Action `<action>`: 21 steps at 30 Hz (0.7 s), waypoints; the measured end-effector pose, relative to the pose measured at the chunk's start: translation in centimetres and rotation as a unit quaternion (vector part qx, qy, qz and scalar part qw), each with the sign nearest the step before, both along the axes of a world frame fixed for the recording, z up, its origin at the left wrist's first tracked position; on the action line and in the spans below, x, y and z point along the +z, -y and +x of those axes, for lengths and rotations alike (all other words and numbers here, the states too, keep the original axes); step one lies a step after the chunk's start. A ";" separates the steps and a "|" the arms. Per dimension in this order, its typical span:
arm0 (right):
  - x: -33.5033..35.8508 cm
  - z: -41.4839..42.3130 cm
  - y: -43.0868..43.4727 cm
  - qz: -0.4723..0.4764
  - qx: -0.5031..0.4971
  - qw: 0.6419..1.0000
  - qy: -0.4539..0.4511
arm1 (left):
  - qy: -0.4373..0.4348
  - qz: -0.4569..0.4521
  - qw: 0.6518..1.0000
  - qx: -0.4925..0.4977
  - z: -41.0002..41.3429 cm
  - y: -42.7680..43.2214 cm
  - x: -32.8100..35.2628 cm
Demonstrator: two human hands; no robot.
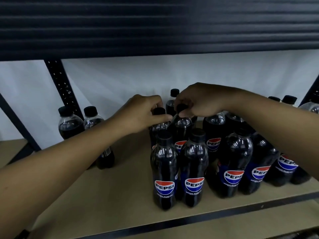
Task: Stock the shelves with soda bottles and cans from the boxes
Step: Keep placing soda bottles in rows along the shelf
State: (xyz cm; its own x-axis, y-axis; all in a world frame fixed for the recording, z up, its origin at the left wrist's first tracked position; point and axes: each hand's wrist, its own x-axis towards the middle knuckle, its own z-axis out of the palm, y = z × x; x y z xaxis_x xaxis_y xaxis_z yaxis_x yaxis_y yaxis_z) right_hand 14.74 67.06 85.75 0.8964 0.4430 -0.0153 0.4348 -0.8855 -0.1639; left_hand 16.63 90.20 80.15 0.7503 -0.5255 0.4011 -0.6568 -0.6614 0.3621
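Two bare hands are reaching into the shelf bay, and each is closing on one bottle top. The left hand (143, 112) is curling its fingers round the black cap of the left-held bottle (160, 128), with the thumb lying across the neck just under the cap. The right hand (200, 100) is gripping the cap of the right-held bottle (182, 130) in the same way, with the thumb tip pressing at the neck. Neither grip is showing a gap, and both are closing tight on the caps.

Both held bottles are standing upright and touching side by side, mid-depth over the brown shelf board (103, 187). The front pair is hiding their bases, so contact with the board cannot be confirmed.

Bottle count, all dark cola with black caps:
- Two held, as above.
- Two in front: the front-left bottle (164, 175) and the front-right bottle (193, 169), touching each other, labels facing forward.
- One rear bottle (174, 93), standing behind the hands near the white wall (120, 75).
- Two in the left pair (69, 125), standing well apart from the rest beside the black upright (58, 83).
- At least five in the right cluster (236, 161). The right forearm is covering part of it, so the exact number cannot be told.
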 end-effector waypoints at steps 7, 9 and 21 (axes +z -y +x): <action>0.2 -0.6 0.0 0.004 -0.016 1.000 -0.008 | -0.006 0.026 1.000 0.010 -0.4 -0.1 0.3; 0.8 -1.1 -0.1 0.010 -0.012 1.000 -0.012 | -0.014 0.039 0.999 0.006 -0.6 -0.3 0.6; 2.5 3.1 3.3 -0.043 -0.150 0.987 0.048 | -0.056 0.091 0.994 0.019 4.6 2.3 5.1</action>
State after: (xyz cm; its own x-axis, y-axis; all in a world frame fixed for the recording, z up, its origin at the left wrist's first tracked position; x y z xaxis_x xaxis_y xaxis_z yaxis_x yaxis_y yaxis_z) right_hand 17.86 63.76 88.27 0.9862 0.1579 0.0495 0.1606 -0.9855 -0.0543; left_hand 21.26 87.88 85.23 0.8054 -0.5524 0.2150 -0.5927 -0.7459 0.3039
